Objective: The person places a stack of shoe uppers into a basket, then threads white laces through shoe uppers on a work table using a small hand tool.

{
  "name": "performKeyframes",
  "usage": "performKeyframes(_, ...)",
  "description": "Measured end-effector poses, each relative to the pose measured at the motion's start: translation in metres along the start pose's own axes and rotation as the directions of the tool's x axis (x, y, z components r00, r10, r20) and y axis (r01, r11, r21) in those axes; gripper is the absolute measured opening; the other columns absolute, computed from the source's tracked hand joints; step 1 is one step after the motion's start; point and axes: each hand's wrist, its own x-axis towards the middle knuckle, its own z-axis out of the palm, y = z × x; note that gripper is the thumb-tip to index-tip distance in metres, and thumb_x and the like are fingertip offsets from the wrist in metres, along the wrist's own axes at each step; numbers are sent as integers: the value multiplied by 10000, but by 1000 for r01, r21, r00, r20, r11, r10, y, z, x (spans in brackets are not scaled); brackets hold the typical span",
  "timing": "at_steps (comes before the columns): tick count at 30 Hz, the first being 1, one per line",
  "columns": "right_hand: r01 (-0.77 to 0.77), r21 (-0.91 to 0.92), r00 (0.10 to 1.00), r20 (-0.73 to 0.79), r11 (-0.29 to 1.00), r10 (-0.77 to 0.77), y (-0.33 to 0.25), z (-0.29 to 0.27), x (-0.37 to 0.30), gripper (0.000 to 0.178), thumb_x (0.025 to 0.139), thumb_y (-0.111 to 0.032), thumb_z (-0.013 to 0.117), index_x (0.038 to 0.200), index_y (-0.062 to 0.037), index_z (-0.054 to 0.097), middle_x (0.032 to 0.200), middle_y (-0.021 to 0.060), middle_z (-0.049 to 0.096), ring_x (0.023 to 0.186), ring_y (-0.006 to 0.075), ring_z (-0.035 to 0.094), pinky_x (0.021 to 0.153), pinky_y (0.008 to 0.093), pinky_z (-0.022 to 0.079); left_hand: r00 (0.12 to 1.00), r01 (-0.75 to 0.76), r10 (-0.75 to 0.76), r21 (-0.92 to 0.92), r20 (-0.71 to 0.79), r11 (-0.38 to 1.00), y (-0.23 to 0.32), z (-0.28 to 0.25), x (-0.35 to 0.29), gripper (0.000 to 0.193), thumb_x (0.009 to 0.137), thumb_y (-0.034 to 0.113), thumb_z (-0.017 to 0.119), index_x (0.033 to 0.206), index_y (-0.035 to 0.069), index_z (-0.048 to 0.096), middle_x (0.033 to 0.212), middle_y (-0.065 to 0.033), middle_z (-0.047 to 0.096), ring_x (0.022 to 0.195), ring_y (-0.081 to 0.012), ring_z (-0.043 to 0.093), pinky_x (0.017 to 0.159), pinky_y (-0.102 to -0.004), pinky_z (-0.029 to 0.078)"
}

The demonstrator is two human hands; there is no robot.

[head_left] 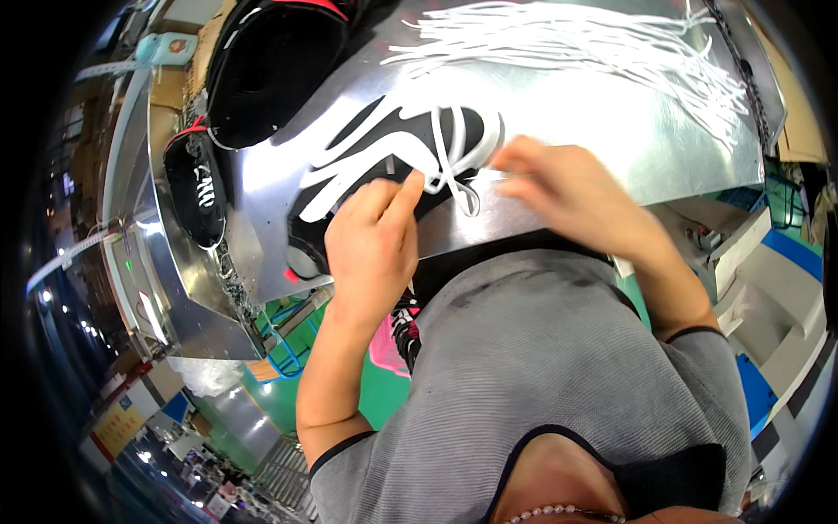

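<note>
Our left hand (371, 240) pins the black sneaker (393, 162); right hand (559, 188) pinches its white lace (458, 166), lacing seemingly half done.

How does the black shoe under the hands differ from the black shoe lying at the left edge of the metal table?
The black shoe under the hands carries wide white laces and both hands touch it: left hand, right hand. The black shoe at the left edge lies untouched, showing only small white marks. Both are black and rest on the metal table.
</note>
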Motion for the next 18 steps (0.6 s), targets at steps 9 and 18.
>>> performKeyframes(9, -27, 408, 980, -168, 912, 105, 6, 5, 39, 586, 709, -300, 864, 1131, -44, 549, 1029, 64, 616, 947, 148, 572, 817, 277, 466, 977, 209, -181, -342, 113, 916, -4, -8, -4, 277, 870, 69, 661, 1136, -7, 644, 959, -149, 658, 868, -281, 640, 798, -361, 508)
performKeyframes(18, 89, 262, 953, -303, 961, -6, 3, 27, 40, 576, 742, -264, 856, 1154, -20, 537, 1066, 83, 643, 990, 155, 593, 876, 284, 468, 480, 873, -354, -398, 803, 282, -41, -11, 22, 310, 900, 306, 688, 1057, 39, 700, 1015, -26, 670, 1006, -123, 562, 955, -289, 405)
